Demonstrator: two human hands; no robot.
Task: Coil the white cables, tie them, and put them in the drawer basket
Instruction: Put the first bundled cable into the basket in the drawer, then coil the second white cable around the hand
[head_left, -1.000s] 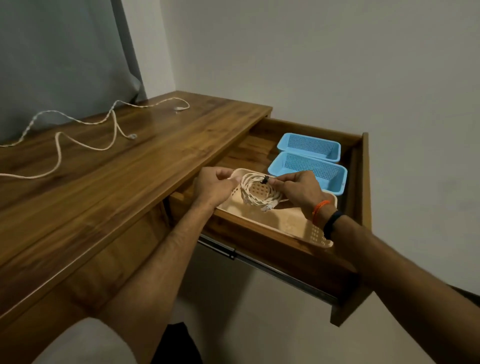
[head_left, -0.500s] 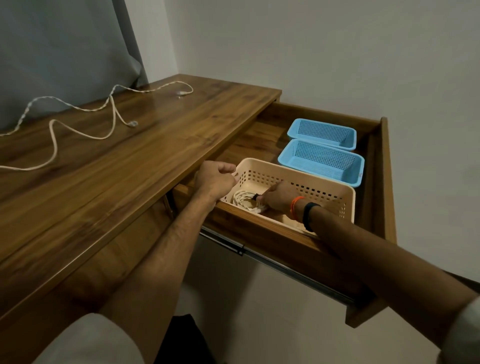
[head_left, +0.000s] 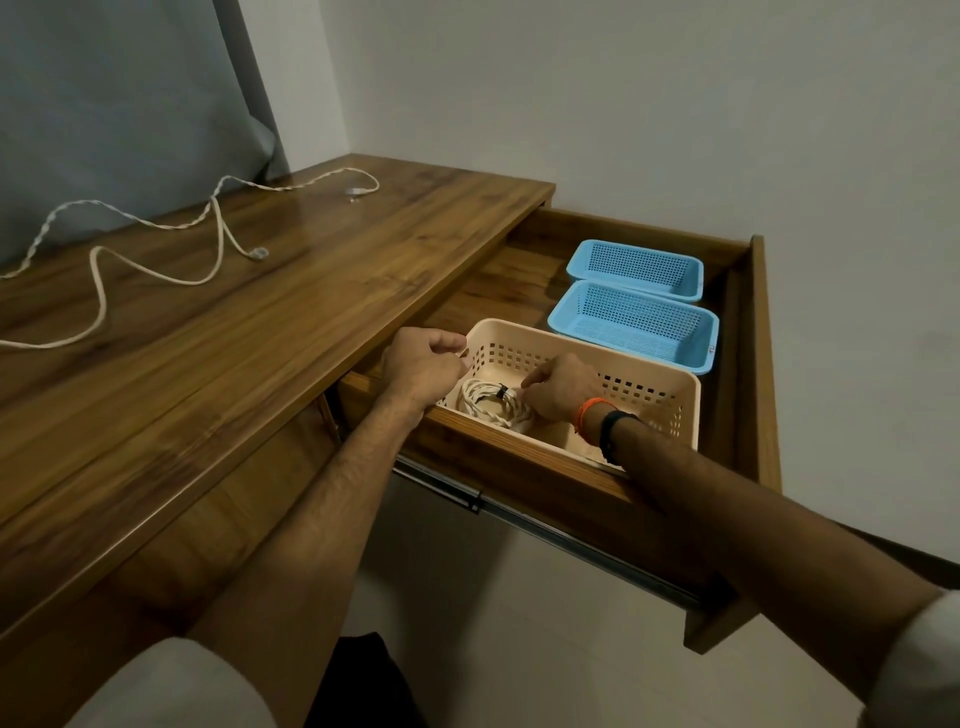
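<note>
Coiled white cable (head_left: 491, 402) lies on the floor of the beige basket (head_left: 644, 376), at its left end, bound by a dark tie (head_left: 502, 392) on the far side of the coil. The basket sits at the near left of the open drawer (head_left: 761, 364).

Right hand (head_left: 558, 387) is down inside the basket, just right of the coil, fingers curled, fingertips at the coil's right edge beside the tie (whether they pinch the cable or only touch it, I cannot tell). An orange band and a black band circle that wrist.

Left hand (head_left: 423, 364) is at the basket's left rim, fingers curled into a loose fist; nothing visible in its grasp, and contact with the rim cannot be told.

Two blue baskets (head_left: 636, 317) stand side by side in the drawer, far of the beige one.

On the worktop (head_left: 260, 338), far left, a second white cable (head_left: 156, 244) lies loose and uncoiled in long bends, well apart from the drawer.
</note>
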